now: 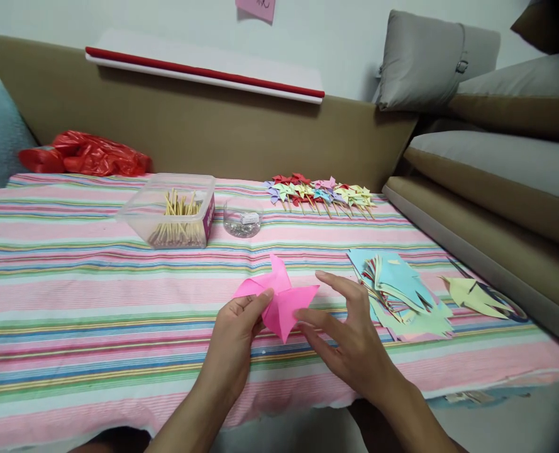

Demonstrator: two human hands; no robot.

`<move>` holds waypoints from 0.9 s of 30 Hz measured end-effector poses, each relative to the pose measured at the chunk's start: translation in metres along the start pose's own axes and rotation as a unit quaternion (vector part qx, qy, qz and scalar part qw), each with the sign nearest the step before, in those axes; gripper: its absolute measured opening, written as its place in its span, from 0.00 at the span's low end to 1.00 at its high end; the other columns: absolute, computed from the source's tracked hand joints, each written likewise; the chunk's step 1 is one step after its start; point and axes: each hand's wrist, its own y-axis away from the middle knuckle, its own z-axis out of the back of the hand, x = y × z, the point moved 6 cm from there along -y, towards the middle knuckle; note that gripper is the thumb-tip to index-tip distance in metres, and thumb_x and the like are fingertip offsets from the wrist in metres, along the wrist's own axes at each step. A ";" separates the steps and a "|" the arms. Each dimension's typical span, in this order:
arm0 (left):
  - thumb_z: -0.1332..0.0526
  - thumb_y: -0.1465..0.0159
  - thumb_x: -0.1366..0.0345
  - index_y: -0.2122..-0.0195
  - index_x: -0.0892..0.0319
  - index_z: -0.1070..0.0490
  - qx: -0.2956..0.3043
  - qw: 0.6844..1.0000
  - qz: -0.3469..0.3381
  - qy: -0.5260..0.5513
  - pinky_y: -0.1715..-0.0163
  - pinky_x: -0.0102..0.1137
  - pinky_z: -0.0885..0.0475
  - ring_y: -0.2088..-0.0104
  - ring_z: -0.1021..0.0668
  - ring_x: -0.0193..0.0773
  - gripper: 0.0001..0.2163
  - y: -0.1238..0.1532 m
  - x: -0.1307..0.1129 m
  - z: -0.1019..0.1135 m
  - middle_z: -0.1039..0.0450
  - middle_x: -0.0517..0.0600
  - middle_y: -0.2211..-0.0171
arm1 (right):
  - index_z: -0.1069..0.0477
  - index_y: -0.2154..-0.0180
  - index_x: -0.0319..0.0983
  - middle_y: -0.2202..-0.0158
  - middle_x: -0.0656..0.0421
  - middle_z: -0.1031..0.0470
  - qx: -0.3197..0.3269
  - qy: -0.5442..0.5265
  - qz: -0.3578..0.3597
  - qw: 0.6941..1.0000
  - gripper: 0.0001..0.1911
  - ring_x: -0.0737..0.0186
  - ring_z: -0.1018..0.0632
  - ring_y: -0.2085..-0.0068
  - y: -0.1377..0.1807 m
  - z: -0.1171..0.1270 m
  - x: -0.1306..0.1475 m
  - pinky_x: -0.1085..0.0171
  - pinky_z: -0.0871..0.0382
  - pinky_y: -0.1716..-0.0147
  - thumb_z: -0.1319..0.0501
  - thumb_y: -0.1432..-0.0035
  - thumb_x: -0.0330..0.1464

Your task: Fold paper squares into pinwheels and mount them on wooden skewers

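Observation:
A bright pink paper pinwheel (pixel 286 302) with pointed blades is held above the striped cloth. My left hand (pixel 236 333) pinches it near its centre, the thumb on top and the fingers behind. To the right of it, my right hand (pixel 349 333) has its fingers spread, with fingertips at the edge of the right blade. A stack of cut coloured paper sheets (pixel 402 289) lies just beyond my right hand. Past the pinwheel stands a round clear container (pixel 243 220) with small shiny pieces in its bottom.
A clear plastic box (pixel 175 217) of thin wooden sticks stands at the left. Finished pinwheels on sticks (pixel 324 192) lie at the back. Scissors (pixel 508 305) lie partly under yellow cut paper (pixel 477 297). A red plastic bag (pixel 90 154) is back left; grey cushions (pixel 496 157) line the right side.

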 end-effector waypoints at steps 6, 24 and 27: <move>0.31 0.41 0.59 0.76 0.60 0.27 0.006 0.999 -0.011 -0.034 0.68 0.28 0.33 0.73 0.30 0.34 0.12 0.000 0.002 0.000 0.29 0.46 0.77 | 0.24 0.59 0.47 0.40 0.54 0.39 -0.035 -0.070 -0.046 0.996 0.09 0.47 0.33 0.40 -0.003 0.003 0.002 0.44 0.34 0.45 0.37 0.38 0.27; 0.32 0.41 0.56 0.80 0.59 0.36 0.022 0.989 -0.055 -0.139 0.75 0.27 0.45 0.76 0.44 0.31 0.18 0.005 -0.003 -0.011 0.46 0.42 0.79 | 0.29 0.68 0.44 0.45 0.54 0.35 -0.060 -0.269 -0.362 0.891 0.07 0.51 0.34 0.38 0.010 -0.025 -0.016 0.50 0.40 0.41 0.38 0.38 0.38; 0.31 0.41 0.57 0.80 0.59 0.35 0.025 0.989 -0.058 -0.132 0.75 0.27 0.44 0.76 0.44 0.31 0.18 0.006 -0.004 -0.013 0.46 0.42 0.79 | 0.29 0.69 0.43 0.46 0.54 0.34 -0.070 -0.270 -0.363 0.889 0.08 0.51 0.33 0.39 0.008 -0.025 -0.014 0.52 0.39 0.41 0.37 0.39 0.37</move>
